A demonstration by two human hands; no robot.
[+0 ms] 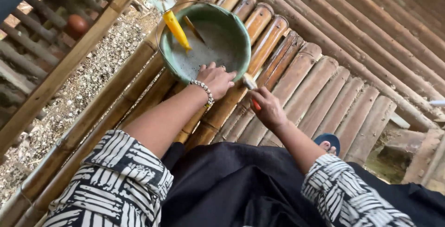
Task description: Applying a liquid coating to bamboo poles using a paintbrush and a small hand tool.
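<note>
Green bowl point(204, 41) of grey water is gripped at its rim by the left hand point(215, 79); a small brush point(251, 88) is clasped in the right hand point(268, 108) beside it, so work looks midway.

A green bucket point(241, 41) of dull, scuffed plastic holds cloudy grey liquid on a floor of bamboo poles point(320, 76), their brown skins smooth and faintly glossy with rough, split ends. A glossy yellow plastic handle point(176, 29) leans inside the bucket. A bracelet point(204, 90) of shiny pale beads circles one wrist; sleeves point(116, 180) of matt printed cloth.
</note>
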